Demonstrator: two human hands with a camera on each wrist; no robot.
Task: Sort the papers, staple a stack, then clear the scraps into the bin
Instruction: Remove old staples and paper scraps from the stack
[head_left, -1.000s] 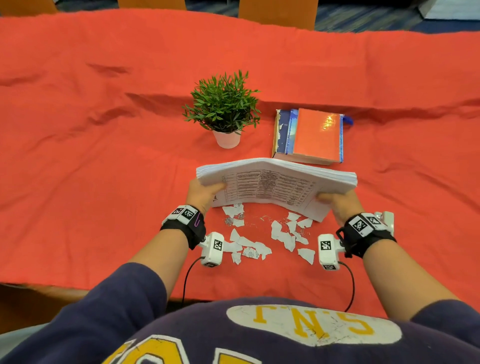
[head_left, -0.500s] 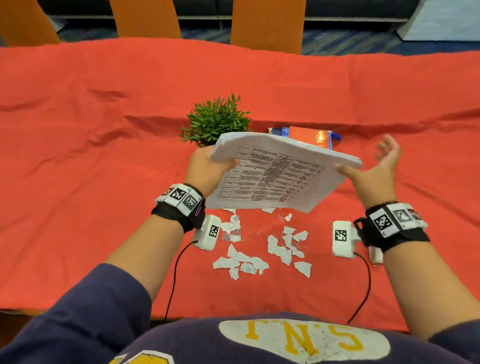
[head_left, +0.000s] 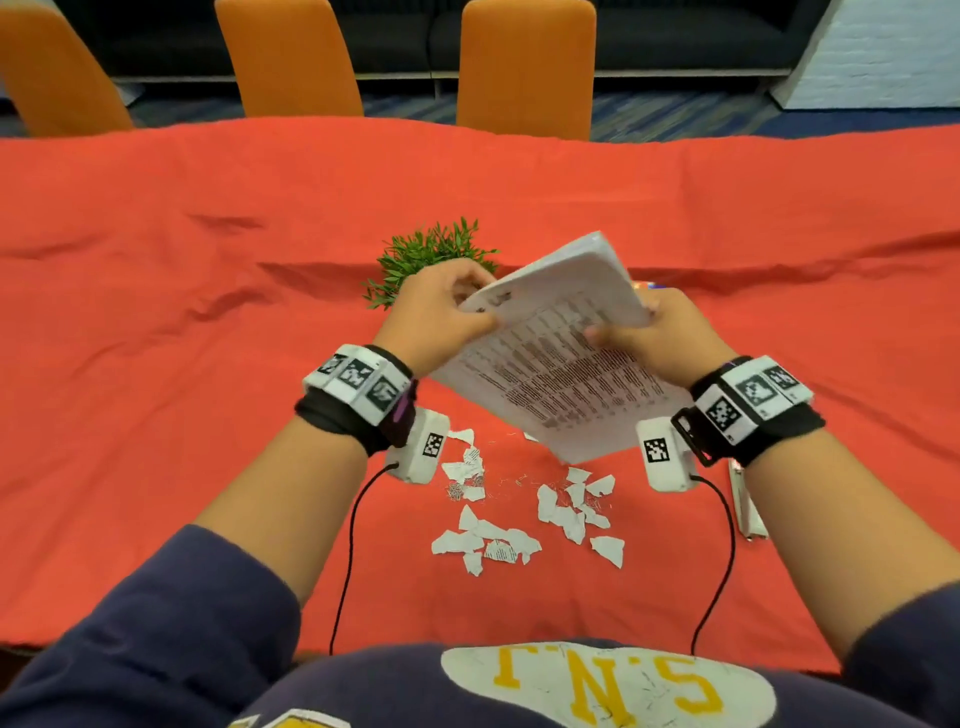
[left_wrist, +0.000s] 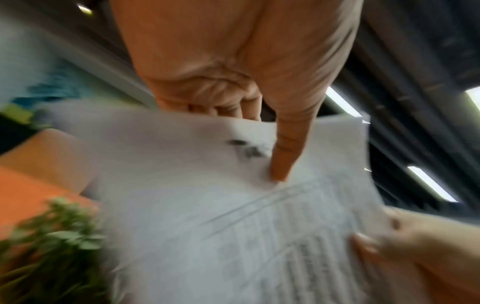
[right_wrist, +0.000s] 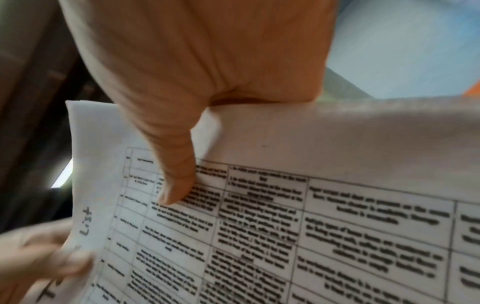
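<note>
A thick stack of printed papers (head_left: 556, 358) hangs tilted in the air above the red tablecloth, one corner pointing down. My left hand (head_left: 441, 312) grips its upper left edge, the thumb (left_wrist: 283, 160) pressed on the top sheet (left_wrist: 207, 205). On the right edge my right hand (head_left: 649, 332) holds the stack too, its thumb (right_wrist: 176, 174) lying on the printed table of the page (right_wrist: 285, 226). Torn white paper scraps (head_left: 519, 514) lie scattered on the cloth below the stack, with small loose staples (head_left: 465, 488) among them.
A small green plant (head_left: 431, 254) stands just behind my left hand. A narrow white object (head_left: 745, 499), perhaps a stapler, lies under my right wrist. The red-covered table (head_left: 208, 312) stretches wide, with orange chairs (head_left: 524, 67) along its far side. No bin is in view.
The stack rose off the table and swung from lying flat to a steep tilt. My right hand let go of it half a second ago and now grips it again.
</note>
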